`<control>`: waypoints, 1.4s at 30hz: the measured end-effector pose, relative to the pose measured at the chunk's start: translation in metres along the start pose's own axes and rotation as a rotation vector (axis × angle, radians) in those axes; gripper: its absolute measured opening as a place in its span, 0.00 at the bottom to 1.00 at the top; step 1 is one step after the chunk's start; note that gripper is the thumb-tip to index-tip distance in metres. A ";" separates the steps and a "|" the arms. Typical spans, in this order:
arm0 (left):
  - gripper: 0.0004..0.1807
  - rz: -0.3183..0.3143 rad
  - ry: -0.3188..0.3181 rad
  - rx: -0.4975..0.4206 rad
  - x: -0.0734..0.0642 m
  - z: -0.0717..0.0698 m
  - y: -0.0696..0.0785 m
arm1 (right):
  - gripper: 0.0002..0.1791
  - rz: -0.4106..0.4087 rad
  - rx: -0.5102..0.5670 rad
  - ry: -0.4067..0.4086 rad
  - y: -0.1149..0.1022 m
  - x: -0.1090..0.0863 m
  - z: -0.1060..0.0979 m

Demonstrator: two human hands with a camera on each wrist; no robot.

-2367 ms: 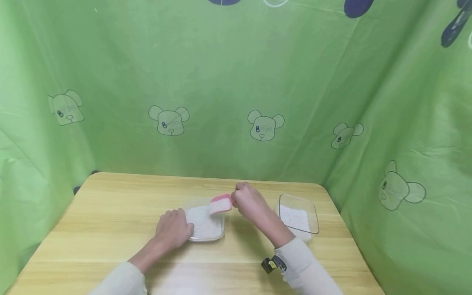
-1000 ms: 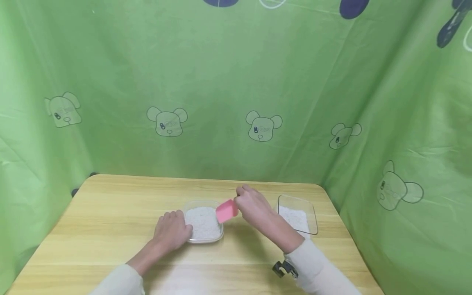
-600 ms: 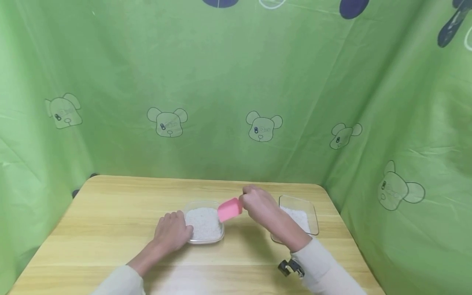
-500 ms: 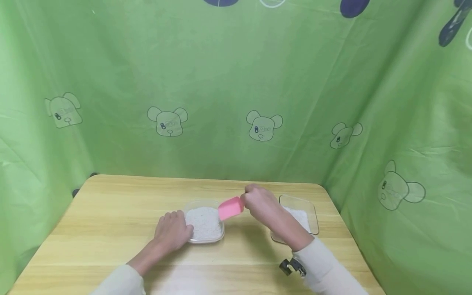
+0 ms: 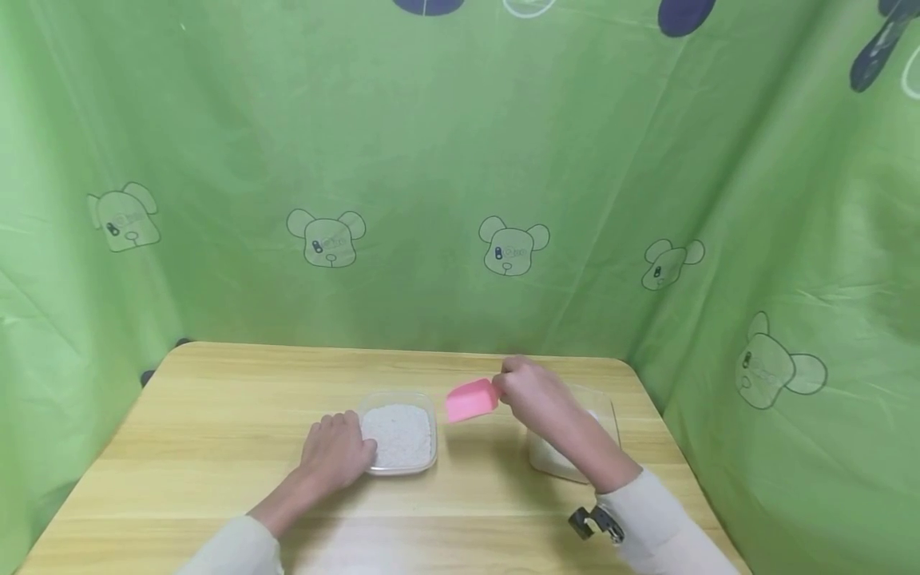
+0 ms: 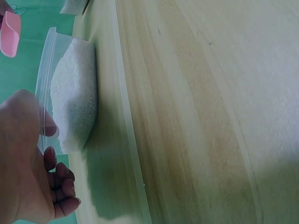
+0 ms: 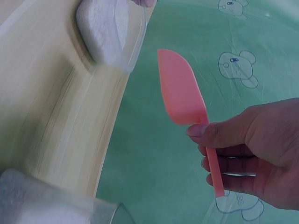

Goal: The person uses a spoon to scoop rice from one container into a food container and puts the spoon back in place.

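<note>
My right hand (image 5: 535, 395) pinches the handle of a pink scoop (image 5: 471, 400), held in the air between two clear containers. No grains show in the scoop in the head view; the right wrist view shows the thumb pressed along its handle (image 7: 214, 170). At the left, my left hand (image 5: 336, 449) grips the near-left rim of a clear square container (image 5: 399, 473) holding white grains (image 5: 397, 434) like rice. In the left wrist view, thumb and fingers sit either side of its wall (image 6: 45, 88). My right forearm partly hides the second container (image 5: 557, 469), which also holds white grains.
Both containers stand on a light wood-grain table (image 5: 237, 415). Behind and at the sides hangs a green curtain (image 5: 417, 144) printed with bear faces. A dark device (image 5: 596, 524) is strapped at the right wrist.
The scoop has tipped its white grains into the left container, then moved right and away from it with my right hand. The left hand has kept its grip on the container.
</note>
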State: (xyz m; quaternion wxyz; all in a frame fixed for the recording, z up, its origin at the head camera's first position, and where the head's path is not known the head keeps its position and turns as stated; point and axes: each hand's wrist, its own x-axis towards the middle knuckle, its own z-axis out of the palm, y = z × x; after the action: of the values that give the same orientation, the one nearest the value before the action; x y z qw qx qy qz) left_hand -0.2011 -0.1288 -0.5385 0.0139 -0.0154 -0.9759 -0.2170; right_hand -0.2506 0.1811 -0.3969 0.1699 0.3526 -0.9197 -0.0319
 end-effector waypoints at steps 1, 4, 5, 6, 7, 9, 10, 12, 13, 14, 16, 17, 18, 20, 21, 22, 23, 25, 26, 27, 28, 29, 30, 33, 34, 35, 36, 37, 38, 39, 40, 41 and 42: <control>0.12 0.001 0.000 0.002 0.000 0.000 0.000 | 0.06 0.000 -0.002 0.003 0.002 -0.002 -0.001; 0.12 0.003 -0.002 0.011 0.000 0.000 0.001 | 0.05 0.013 -0.004 0.003 0.007 -0.008 -0.002; 0.12 0.003 -0.003 0.015 0.000 -0.001 0.001 | 0.05 0.018 -0.006 0.004 0.009 -0.010 -0.003; 0.12 0.004 -0.005 0.018 0.000 -0.001 0.001 | 0.05 0.023 -0.007 0.005 0.011 -0.012 -0.004; 0.13 0.004 -0.007 0.022 0.000 -0.001 0.001 | 0.05 0.026 -0.007 0.007 0.013 -0.013 -0.005; 0.13 0.007 -0.007 0.028 0.000 -0.001 0.001 | 0.05 0.033 -0.010 0.013 0.016 -0.017 -0.007; 0.13 0.008 -0.008 0.030 0.000 -0.002 0.001 | 0.06 0.035 -0.014 0.015 0.018 -0.019 -0.008; 0.13 0.007 -0.008 0.031 0.000 -0.002 0.002 | 0.06 0.043 -0.023 0.008 0.022 -0.023 -0.010; 0.13 0.007 -0.008 0.031 0.000 -0.002 0.002 | 0.06 0.043 -0.029 0.004 0.024 -0.025 -0.011; 0.13 0.007 -0.008 0.030 0.000 -0.001 0.002 | 0.06 0.046 -0.034 0.003 0.026 -0.027 -0.012; 0.13 0.004 -0.010 0.026 0.001 -0.001 0.002 | 0.06 0.050 -0.039 -0.001 0.030 -0.030 -0.013; 0.14 0.003 -0.010 0.025 0.001 -0.001 0.002 | 0.06 0.055 -0.034 0.001 0.033 -0.032 -0.013; 0.14 0.003 -0.009 0.022 0.001 0.000 0.002 | 0.06 0.061 -0.031 0.004 0.035 -0.033 -0.013; 0.13 0.003 -0.009 0.018 0.002 0.000 0.002 | 0.05 0.073 -0.025 0.012 0.040 -0.036 -0.013; 0.13 0.003 -0.009 0.016 0.002 0.000 0.002 | 0.05 0.079 -0.023 0.015 0.042 -0.038 -0.013; 0.13 0.002 -0.009 0.016 0.002 0.000 0.002 | 0.05 0.083 -0.022 0.017 0.044 -0.039 -0.013; 0.13 0.003 -0.008 0.015 0.001 0.000 0.002 | 0.05 0.085 -0.020 0.020 0.046 -0.041 -0.014; 0.13 0.003 -0.010 0.012 0.000 -0.001 0.002 | 0.05 0.087 -0.022 0.020 0.049 -0.044 -0.014; 0.13 0.003 -0.011 0.011 0.000 -0.001 0.002 | 0.04 0.090 -0.019 0.017 0.051 -0.046 -0.014; 0.13 0.003 -0.011 0.011 0.000 -0.001 0.002 | 0.04 0.093 -0.016 0.015 0.052 -0.048 -0.014; 0.13 0.003 -0.011 0.011 -0.001 0.000 0.002 | 0.04 0.097 -0.015 0.011 0.053 -0.050 -0.014; 0.13 0.004 -0.011 0.009 -0.001 -0.001 0.002 | 0.05 0.101 -0.014 0.008 0.054 -0.051 -0.014; 0.13 0.003 -0.012 0.010 -0.001 0.000 0.002 | 0.05 0.107 -0.013 0.008 0.055 -0.052 -0.014; 0.13 0.001 -0.010 0.013 -0.001 -0.001 0.002 | 0.05 0.119 -0.017 0.010 0.059 -0.056 -0.015; 0.13 -0.001 -0.009 0.014 -0.001 -0.001 0.002 | 0.05 0.121 -0.021 0.012 0.060 -0.057 -0.015; 0.13 0.000 -0.007 0.014 -0.002 -0.001 0.002 | 0.05 0.124 -0.020 0.012 0.062 -0.058 -0.015; 0.13 -0.002 -0.007 0.015 -0.002 -0.002 0.003 | 0.05 0.129 -0.021 0.011 0.063 -0.059 -0.016; 0.13 -0.002 -0.005 0.014 -0.002 -0.002 0.003 | 0.05 0.134 -0.020 0.006 0.065 -0.061 -0.016; 0.13 -0.003 -0.004 0.014 -0.002 -0.002 0.003 | 0.05 0.140 -0.023 0.004 0.066 -0.062 -0.016; 0.13 -0.005 -0.004 0.015 -0.002 -0.002 0.003 | 0.04 0.145 -0.022 -0.001 0.068 -0.063 -0.016; 0.13 -0.005 -0.004 0.014 -0.002 -0.002 0.003 | 0.04 0.148 -0.022 -0.003 0.070 -0.065 -0.016; 0.13 -0.005 -0.003 0.014 -0.002 -0.002 0.003 | 0.04 0.152 -0.019 -0.006 0.072 -0.066 -0.016; 0.14 -0.006 -0.003 0.013 -0.002 -0.001 0.003 | 0.05 0.158 -0.019 -0.006 0.074 -0.068 -0.016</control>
State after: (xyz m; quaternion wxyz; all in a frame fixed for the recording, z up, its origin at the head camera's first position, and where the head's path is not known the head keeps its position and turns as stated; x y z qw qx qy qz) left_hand -0.1993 -0.1271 -0.5361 0.0117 -0.0129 -0.9774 -0.2105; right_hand -0.2453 0.2820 -0.3880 0.1724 0.2774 -0.9447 -0.0280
